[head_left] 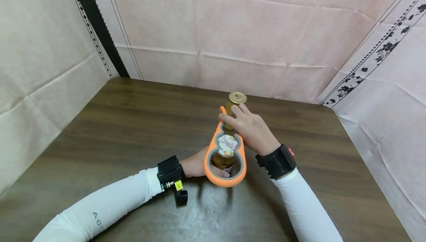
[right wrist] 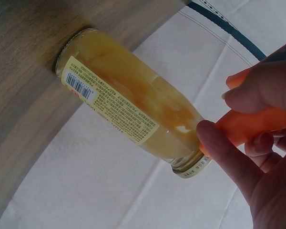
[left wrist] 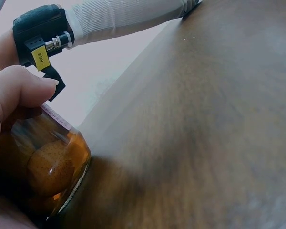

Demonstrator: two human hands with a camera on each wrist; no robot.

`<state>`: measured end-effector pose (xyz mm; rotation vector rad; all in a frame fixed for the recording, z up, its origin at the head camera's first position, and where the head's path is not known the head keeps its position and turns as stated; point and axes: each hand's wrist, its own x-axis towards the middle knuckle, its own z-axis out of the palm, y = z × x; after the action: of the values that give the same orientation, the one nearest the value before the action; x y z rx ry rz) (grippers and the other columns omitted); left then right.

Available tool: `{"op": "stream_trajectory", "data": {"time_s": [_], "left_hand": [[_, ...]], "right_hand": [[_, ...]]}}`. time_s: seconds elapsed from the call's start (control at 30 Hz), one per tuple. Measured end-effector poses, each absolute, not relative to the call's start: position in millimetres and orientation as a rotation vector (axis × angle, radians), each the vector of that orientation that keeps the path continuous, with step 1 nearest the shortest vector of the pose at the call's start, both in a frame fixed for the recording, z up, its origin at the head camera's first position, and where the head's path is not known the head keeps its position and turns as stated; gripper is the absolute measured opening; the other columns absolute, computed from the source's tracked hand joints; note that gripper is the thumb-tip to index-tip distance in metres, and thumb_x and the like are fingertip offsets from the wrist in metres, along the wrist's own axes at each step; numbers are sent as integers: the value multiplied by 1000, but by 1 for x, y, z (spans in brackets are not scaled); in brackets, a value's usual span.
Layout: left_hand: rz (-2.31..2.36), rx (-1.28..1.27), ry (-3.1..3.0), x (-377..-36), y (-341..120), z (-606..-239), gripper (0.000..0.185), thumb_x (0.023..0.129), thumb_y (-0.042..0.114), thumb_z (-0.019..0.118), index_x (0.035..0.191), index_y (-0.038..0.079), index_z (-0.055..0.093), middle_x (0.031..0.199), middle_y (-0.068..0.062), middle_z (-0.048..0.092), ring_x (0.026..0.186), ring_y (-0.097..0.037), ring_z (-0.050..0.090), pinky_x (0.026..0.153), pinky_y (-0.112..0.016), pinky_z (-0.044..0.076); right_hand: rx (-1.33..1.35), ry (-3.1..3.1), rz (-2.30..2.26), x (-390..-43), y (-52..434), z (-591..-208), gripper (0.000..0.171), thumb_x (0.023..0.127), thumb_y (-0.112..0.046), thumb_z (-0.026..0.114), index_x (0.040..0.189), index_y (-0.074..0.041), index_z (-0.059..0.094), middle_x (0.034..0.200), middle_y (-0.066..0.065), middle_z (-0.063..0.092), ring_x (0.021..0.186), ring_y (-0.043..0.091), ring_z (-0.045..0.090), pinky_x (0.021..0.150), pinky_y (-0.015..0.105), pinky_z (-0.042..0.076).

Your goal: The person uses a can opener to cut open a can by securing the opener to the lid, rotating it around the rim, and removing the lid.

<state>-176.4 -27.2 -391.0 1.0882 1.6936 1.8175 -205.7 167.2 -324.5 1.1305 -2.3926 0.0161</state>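
Left hand (head_left: 196,165): it wraps the lower body of the bottle (head_left: 226,149), thumb curled over the glass in the left wrist view, steadying it upright on the surface (head_left: 133,131).
Bottle: it stands on the surface between the two hands, amber liquid and pieces of fruit inside, a label on its side, a gold cap (head_left: 237,97) on the neck just beyond the right hand.
Opener (head_left: 224,157): an orange, grey-lined, multi-ring tool; from the head camera its wide ring seems to lie in front of the bottle's body, just beside the left hand, while its narrow end rises to the neck.
Right hand (head_left: 251,129): fingers curled round the narrow end of the opener, close under the cap; the right wrist view shows thumb and fingers pinching the orange handle beside the cap.
Risk, slipping tool: I cannot tell whether any ring sits on the cap; if it only rests against the neck, a twist would likely skid off and jolt the bottle.
Risk, tipping: the bottle is tall and narrow, so a sideways pull high at the neck could tilt it if the left hand's hold low on the glass loosens.
Risk, spill: a cap that gives suddenly could slop liquid onto the surface beyond the hands.
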Motion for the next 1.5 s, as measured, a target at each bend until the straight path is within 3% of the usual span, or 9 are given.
{"op": "stream_trajectory", "data": {"time_s": [0.17,0.4,0.57,0.67,0.9,1.0,1.3,1.5], "left_hand": [[1857,1109,1762,-182,-17,-388,120,79,43,86,164,15,5,148,-17,41,124,-14,47,118,-40,38],[1803,1102,1783,-181,-22,-391,120,77,36,89,162,33,4,147,-7,45,129,-18,50,118,-39,39],[1774,1087,1762,-178,-26,-393,124,76,31,90,161,39,1,152,-2,43,134,-18,50,117,-39,40],[1794,1076,1752,-178,-25,-395,122,77,35,90,162,35,3,152,-3,42,132,-17,49,117,-40,39],[1857,1078,1749,-180,-17,-400,120,80,51,82,164,13,4,144,-17,41,123,-16,47,119,-42,36],[1828,1099,1797,-183,-17,-409,125,77,54,84,164,18,1,146,-14,42,125,-16,48,118,-42,37],[1866,1101,1722,-191,-19,-418,118,80,36,86,164,29,2,149,-13,42,128,-18,49,117,-41,39],[1791,1146,1788,-179,-27,-400,121,78,16,88,162,34,3,157,-1,41,136,-17,49,116,-33,41]], "right_hand": [[1136,-2382,34,-207,169,-323,45,90,5,69,126,-22,66,95,5,48,93,21,46,48,29,40],[1153,-2378,58,-209,170,-323,47,88,5,71,127,-22,66,96,5,49,92,21,46,48,29,41],[1154,-2380,52,-207,170,-323,48,88,5,71,128,-23,66,96,5,50,92,21,47,48,30,42],[1152,-2376,51,-206,169,-324,48,88,6,71,127,-23,66,95,5,49,93,21,47,48,29,41],[1161,-2367,72,-205,168,-328,47,89,7,70,126,-22,66,94,5,47,93,21,45,47,28,39],[1161,-2367,73,-205,167,-329,47,89,7,69,126,-22,66,94,4,47,93,21,45,47,28,39],[1163,-2360,69,-208,167,-326,48,89,7,70,126,-22,66,94,5,47,89,21,45,47,28,39],[1170,-2372,73,-210,167,-326,47,89,6,69,126,-22,65,95,5,46,85,19,44,48,27,37]]}}
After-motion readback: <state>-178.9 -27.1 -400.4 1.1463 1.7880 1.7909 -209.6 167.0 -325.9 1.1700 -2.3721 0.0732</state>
